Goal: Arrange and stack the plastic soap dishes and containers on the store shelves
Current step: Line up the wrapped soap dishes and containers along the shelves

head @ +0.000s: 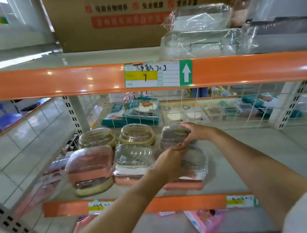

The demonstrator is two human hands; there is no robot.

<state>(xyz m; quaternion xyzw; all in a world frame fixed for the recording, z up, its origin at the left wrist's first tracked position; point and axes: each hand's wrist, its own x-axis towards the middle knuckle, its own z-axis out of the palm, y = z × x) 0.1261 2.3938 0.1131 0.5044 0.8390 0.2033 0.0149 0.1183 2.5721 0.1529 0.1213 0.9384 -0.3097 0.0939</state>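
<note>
— The soap dishes (133,156) look like glossy clear plastic, wrapped in shiny film?
— Yes. The orange shelf edge (56,82) is glossy painted metal, the box (106,28) above is matt brown cardboard, the price label (158,75) is paper.

Bare shelf (251,155) right of the soap dishes (133,154); wire grid (185,110) behind; orange beam (55,81) overhead

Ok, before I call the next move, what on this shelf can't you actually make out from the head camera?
- Head view: front soap dish, mostly covered by the left hand; its lid is unclear.
- Grey dish behind: right hand hides its right end.
- Lower price tags: writing blurred.
- Goods behind the wire grid: too small and blurred to identify.
</note>
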